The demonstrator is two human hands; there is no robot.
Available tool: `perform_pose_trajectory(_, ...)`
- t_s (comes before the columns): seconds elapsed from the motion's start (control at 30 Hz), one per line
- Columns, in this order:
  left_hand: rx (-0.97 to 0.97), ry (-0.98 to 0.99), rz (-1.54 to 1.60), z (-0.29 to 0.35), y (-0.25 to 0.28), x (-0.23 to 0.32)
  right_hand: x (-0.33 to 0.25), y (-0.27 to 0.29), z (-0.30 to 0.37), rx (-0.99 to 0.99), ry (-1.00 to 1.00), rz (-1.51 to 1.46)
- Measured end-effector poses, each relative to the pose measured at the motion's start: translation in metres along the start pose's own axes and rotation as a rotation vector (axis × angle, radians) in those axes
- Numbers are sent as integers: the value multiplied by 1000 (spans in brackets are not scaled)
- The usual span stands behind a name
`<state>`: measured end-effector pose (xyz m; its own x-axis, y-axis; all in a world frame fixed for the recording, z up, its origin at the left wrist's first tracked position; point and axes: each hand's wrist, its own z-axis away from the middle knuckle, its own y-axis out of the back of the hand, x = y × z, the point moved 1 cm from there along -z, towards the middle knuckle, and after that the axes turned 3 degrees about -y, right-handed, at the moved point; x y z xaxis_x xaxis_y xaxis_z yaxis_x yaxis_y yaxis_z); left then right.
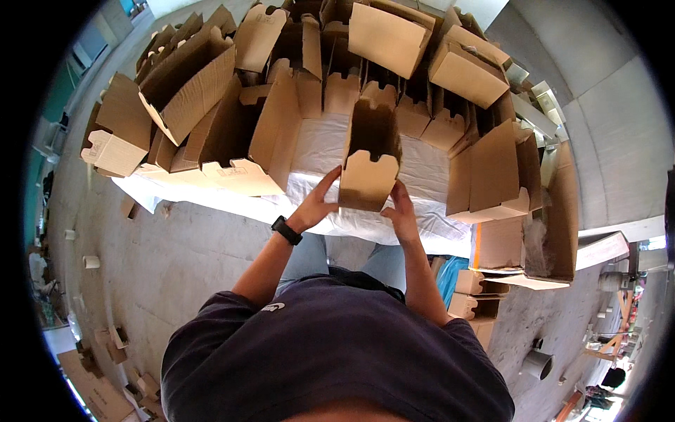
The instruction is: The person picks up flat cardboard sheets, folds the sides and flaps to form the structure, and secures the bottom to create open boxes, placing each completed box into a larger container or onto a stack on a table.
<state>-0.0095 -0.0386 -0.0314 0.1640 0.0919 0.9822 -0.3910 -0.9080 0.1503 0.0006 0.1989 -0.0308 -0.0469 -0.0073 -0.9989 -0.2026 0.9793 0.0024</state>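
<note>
A narrow, open-topped cardboard box [367, 179] with a notched front edge stands in front of me over the white cloth [316, 141]. My left hand [314, 206] grips its left side near the front corner, fingertips against the cardboard and thumb low by the bottom edge. On the opposite side, my right hand [401, 214] holds the front right corner between fingers and thumb. A black watch [287, 230] is on my left wrist. The inside of the box is dark, and the undersides of my fingers are partly hidden.
Several open boxes crowd the cloth-covered table, including a wide box [242, 176] at left, another box [485, 172] at right, and a raised box [390, 39] at the back. Below the table's right end are stacked boxes [464, 306] and a blue plastic bag [450, 278].
</note>
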Motion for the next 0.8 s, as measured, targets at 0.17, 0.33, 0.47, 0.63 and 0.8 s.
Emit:
perform_pose_trajectory(0.17,-115,156,20,13,-12,6,11,-1,9,-40,-81,6)
perform_pose_trajectory(0.33,63,65,27,19,-23,-22,20,2,19,-144,-147,91)
perform_pose_trajectory(0.47,102,62,11,27,-20,-5,-7,-3,27,-192,-198,53)
perform_pose_trajectory(0.63,206,-56,101,39,-26,29,-38,-13,31,-167,-109,16)
perform_pose_trajectory(0.8,247,-32,179,39,-31,38,-63,-30,34,-169,-53,132)
